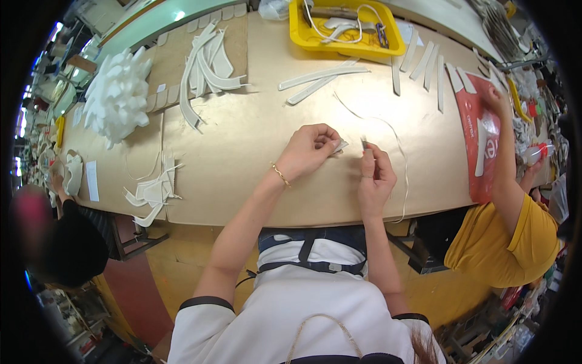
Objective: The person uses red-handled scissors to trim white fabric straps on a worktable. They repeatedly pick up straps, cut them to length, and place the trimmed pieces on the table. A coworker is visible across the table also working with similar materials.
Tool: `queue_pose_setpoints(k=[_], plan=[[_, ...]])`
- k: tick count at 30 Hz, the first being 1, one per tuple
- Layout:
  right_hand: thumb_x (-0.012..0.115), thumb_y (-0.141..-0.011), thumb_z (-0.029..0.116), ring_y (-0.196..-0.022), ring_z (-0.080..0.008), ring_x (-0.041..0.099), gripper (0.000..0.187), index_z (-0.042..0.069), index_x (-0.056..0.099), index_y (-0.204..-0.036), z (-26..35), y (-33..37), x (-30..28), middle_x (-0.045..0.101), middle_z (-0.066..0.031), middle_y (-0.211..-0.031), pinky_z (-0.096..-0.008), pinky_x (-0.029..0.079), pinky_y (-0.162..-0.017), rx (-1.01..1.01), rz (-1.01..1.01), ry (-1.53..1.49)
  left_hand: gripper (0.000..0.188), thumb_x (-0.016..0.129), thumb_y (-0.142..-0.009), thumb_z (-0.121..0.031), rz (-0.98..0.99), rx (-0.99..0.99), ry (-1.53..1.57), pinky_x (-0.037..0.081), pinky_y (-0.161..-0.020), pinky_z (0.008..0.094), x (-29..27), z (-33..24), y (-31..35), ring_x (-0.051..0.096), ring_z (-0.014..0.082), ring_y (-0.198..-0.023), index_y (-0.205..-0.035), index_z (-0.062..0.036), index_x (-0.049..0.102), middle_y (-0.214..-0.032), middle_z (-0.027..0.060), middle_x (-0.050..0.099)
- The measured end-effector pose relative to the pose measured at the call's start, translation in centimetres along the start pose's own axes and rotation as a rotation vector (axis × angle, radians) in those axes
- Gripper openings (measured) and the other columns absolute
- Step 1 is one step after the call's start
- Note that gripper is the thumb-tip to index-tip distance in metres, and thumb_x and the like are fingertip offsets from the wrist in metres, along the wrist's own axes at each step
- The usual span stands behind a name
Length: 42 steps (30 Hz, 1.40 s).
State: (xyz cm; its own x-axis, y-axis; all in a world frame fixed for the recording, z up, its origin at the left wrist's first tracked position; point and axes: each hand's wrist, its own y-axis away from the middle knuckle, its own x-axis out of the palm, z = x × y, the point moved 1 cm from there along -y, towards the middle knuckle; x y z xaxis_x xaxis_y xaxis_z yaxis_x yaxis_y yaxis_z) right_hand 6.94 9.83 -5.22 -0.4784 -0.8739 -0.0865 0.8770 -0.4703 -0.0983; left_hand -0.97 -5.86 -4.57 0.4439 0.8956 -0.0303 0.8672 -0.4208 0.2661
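At the far left of the frame a co-worker's hand (pixel 57 181) is near a pale curved piece (pixel 74 174). In the upper left, a heap of white puffy material (pixel 118 97) sits beside a brown board (pixel 167 67), which bears a loose pile of pale strips (pixel 209 60); a smaller bundle of strips (pixel 156 188) lies below, close to the near edge of the table (pixel 236 136).

Near the centre, the left hand (pixel 308 148) has thumb and forefinger pinched on a small pale piece (pixel 341 147), the other fingers curled in. Above it lie two crossing strips (pixel 321 79), with a yellow tray (pixel 395 39) of tools beyond at the top. Just right of centre, the right hand (pixel 377 179) holds a small grey piece (pixel 365 145) upright between thumb and curled fingers; whether it is a blade or a scrap, I cannot tell. The two held things are near each other but apart.

This looks like close handwork on the pale piece, held up off the table. The next move seems to call for a steady left pinch and a small, controlled approach by the right hand, clear of the left fingertips and the loose cord (pixel 397 145) at right.
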Motion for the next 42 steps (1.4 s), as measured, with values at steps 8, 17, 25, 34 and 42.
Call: queue_pose_setpoints(k=[8, 17, 25, 34, 42], plan=[[0.067, -0.095, 0.024, -0.062, -0.0036, 0.036, 0.025, 0.003, 0.057, -0.103, 0.0, -0.6, 0.2, 0.043, 0.0066, -0.069, -0.0209, 0.032, -0.056, -0.064, -0.117, -0.13, 0.02, 0.065, -0.093, -0.018, -0.064, -0.02, -0.114, 0.05, -0.066, 0.0226, 0.6, 0.6, -0.5, 0.063, 0.007, -0.07, -0.093, 0.0022, 0.068, -0.079, 0.0034, 0.068], [0.072, -0.086, 0.022, -0.075, -0.031, 0.065, 0.022, 0.004, 0.064, -0.097, 0.3, -0.8, 0.9, 0.055, -0.0116, -0.112, -0.0417, 0.052, -0.065, -0.295, -0.086, 0.393, 0.019, 0.06, -0.098, -0.018, -0.178, 0.103, -0.021, 0.054, -0.076, 0.0266, -2.8, -2.8, 1.4, 0.066, 0.0118, -0.078, -0.101, 0.0006, 0.063, -0.088, 0.0047, 0.067], [0.069, -0.085, 0.021, -0.071, -0.0326, 0.067, 0.027, 0.011, 0.064, -0.109, 1.2, -6.1, 4.0, 0.053, -0.011, -0.123, -0.0449, 0.054, -0.067, -0.234, 0.124, 0.859, 0.021, 0.061, -0.098, -0.019, -0.205, 0.37, -0.049, 0.056, -0.077, 0.0278, -6.7, -10.7, -7.5, 0.064, 0.0112, -0.08, -0.105, 0.0006, 0.065, -0.093, 0.005, 0.067], [0.066, -0.086, 0.019, -0.072, -0.031, 0.068, 0.018, 0.005, 0.063, -0.096, 0.9, -9.7, 2.0, 0.059, -0.0139, -0.104, -0.0414, 0.053, -0.061, -0.26, 0.405, 1.093, 0.027, 0.063, -0.088, -0.017, -0.462, 0.722, -1.099, 0.04, -0.096, 0.0435, -0.7, -8.5, -14.0, 0.058, 0.031, -0.105, -0.114, -0.0092, 0.063, -0.109, 0.011, 0.065], [0.064, -0.09, 0.014, -0.074, -0.024, 0.068, 0.013, 0.002, 0.063, -0.094, 8.9, -3.8, -11.7, 0.069, -0.0099, -0.079, -0.0351, 0.051, -0.067, 0.147, 0.475, 0.292, 0.029, 0.057, -0.091, -0.013, 0.073, 0.888, -1.347, 0.036, -0.107, 0.0452, 6.0, -5.1, -15.8, 0.059, 0.0226, -0.113, -0.121, -0.0102, 0.059, -0.129, 0.0066, 0.059]])
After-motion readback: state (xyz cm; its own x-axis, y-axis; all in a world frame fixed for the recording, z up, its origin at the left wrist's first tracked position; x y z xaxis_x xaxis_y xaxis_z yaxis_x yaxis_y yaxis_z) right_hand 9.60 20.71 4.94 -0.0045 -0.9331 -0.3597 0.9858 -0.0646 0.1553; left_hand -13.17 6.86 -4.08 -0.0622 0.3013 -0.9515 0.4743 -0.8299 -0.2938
